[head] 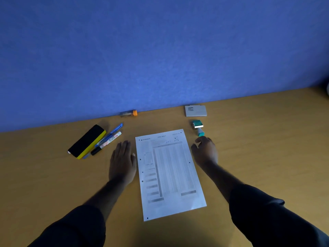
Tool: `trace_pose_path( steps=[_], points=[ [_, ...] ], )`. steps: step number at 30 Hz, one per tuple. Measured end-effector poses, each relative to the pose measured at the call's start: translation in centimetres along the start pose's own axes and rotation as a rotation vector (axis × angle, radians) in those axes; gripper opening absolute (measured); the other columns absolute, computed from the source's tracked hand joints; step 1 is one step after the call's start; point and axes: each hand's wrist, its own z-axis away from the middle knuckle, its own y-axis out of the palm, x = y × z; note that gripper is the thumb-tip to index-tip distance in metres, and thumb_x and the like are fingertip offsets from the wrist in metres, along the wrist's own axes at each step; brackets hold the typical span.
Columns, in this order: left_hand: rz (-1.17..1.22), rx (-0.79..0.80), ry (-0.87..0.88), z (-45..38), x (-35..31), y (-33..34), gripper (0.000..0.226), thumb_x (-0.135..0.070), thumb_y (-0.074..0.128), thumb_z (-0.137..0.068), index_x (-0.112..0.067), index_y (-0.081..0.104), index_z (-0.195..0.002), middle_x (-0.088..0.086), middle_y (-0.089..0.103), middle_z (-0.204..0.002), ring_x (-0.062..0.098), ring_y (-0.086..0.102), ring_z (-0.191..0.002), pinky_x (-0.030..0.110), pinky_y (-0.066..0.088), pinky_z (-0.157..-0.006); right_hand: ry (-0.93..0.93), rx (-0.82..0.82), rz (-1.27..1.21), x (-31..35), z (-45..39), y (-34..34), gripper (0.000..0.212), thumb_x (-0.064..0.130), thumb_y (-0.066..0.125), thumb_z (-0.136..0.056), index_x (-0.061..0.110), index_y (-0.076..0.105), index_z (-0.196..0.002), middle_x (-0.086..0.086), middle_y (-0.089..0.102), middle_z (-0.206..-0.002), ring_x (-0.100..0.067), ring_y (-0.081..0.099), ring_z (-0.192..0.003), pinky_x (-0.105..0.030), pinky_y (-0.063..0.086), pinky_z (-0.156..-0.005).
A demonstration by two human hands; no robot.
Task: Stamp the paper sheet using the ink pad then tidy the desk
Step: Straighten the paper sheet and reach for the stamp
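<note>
Teal plastic marks the stamp (198, 127), and it lies just beyond our right hand (204, 152), nearly at the fingertips but, as far as we can tell, not yet touched. Its long axis runs away from us, handle end towards the hand and the broader stamping head on the far side, so a short forward reach should close on the handle. Further out along the same line, past the stamp, sits the ink pad (195, 111), closed, close to the blue wall (160, 50).

Our right hand is loosely curled, fingers partly bent, holding nothing. Our left hand (122, 161) lies flat and open on the table (267, 139), palm down, empty too, just beside the left edge of the paper (169, 173).

The paper rests between the two hands, its length running away from us and slightly tilted. Stamp and pad both lie on the right hand's side (the left would have to cross the sheet to reach either), so we judge the right hand the natural one for the pick-up, with the left well placed to steady the paper.

Out beyond the left hand lie an eraser (87, 141), a marker (106, 142), a pen (109, 135) and a small vial (129, 113), for the tidying later.
</note>
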Motion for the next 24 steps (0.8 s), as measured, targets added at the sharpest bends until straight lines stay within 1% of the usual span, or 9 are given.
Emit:
trace_pose_path(
  steps=[3,6,9,11,14,19,22,24],
  points=[
    [0.03,0.015,0.019,-1.8,0.3,0.2,0.054,-0.024,0.034,-0.102,-0.011,0.021,-0.153,0.006,0.02,-0.162,0.022,0.012,-0.151,0.037,0.012,-0.122,-0.036,-0.01,0.035,0.7,-1.7,0.3,0.024,0.018,0.063,-0.081,0.011,0.065,-0.104,-0.008,0.064,-0.109,-0.025,0.06,-0.093,-0.03,0.049,-0.07],
    [0.042,0.056,0.024,-3.3,0.6,0.9,0.055,-0.03,0.026,-0.103,-0.01,0.019,-0.154,0.006,0.016,-0.163,0.021,0.009,-0.151,0.036,0.009,-0.122,-0.063,-0.036,0.093,1.6,-3.8,0.4,0.031,0.02,0.062,-0.08,0.01,0.065,-0.11,-0.01,0.063,-0.111,-0.028,0.055,-0.101,-0.039,0.051,-0.081],
    [0.001,0.066,0.049,-3.7,1.2,2.0,0.063,-0.039,0.015,-0.099,-0.009,0.016,-0.154,0.007,0.012,-0.164,0.021,0.008,-0.151,0.038,0.009,-0.123,-0.071,-0.064,0.113,2.7,-5.9,0.2,0.027,0.02,0.062,-0.079,0.011,0.065,-0.104,-0.013,0.061,-0.108,-0.033,0.05,-0.103,-0.038,0.044,-0.083],
    [-0.031,0.046,0.072,-3.5,1.6,2.6,0.066,-0.041,0.01,-0.097,-0.009,0.016,-0.154,0.006,0.012,-0.164,0.021,0.01,-0.151,0.038,0.011,-0.123,-0.075,-0.069,0.139,3.6,-7.5,0.2,0.029,0.023,0.063,-0.079,0.011,0.064,-0.105,-0.013,0.059,-0.111,-0.034,0.048,-0.105,-0.039,0.041,-0.084],
    [-0.035,0.029,0.079,-3.5,1.7,2.8,0.065,-0.041,0.01,-0.098,-0.008,0.018,-0.154,0.006,0.014,-0.163,0.02,0.011,-0.151,0.039,0.012,-0.123,-0.039,-0.067,0.169,4.6,-10.1,0.5,0.045,0.031,0.066,-0.076,0.01,0.059,-0.116,-0.014,0.055,-0.118,-0.035,0.046,-0.11,-0.042,0.039,-0.09],
    [-0.059,0.02,0.078,-3.5,1.9,3.1,0.062,-0.039,0.013,-0.099,-0.008,0.019,-0.153,0.006,0.016,-0.163,0.021,0.012,-0.151,0.039,0.014,-0.122,0.069,-0.044,0.273,5.7,-14.2,2.4,0.069,0.044,0.068,-0.07,0.006,0.047,-0.124,-0.019,0.048,-0.126,-0.04,0.043,-0.115,-0.045,0.038,-0.095],
    [-0.064,0.023,0.077,-3.5,1.8,3.0,0.062,-0.038,0.014,-0.1,-0.009,0.018,-0.154,0.007,0.015,-0.163,0.021,0.011,-0.151,0.04,0.014,-0.123,0.142,-0.027,0.325,6.1,-15.9,3.8,0.081,0.051,0.07,-0.068,0.007,0.042,-0.129,-0.021,0.045,-0.131,-0.041,0.042,-0.119,-0.045,0.036,-0.097],
    [-0.069,0.023,0.08,-3.5,1.8,3.0,0.061,-0.038,0.015,-0.1,-0.009,0.017,-0.154,0.007,0.014,-0.163,0.021,0.011,-0.151,0.04,0.014,-0.123,0.189,-0.034,0.327,6.2,-16.6,4.5,0.085,0.052,0.07,-0.067,0.007,0.04,-0.131,-0.021,0.043,-0.134,-0.042,0.04,-0.121,-0.045,0.035,-0.099]
  ],
)
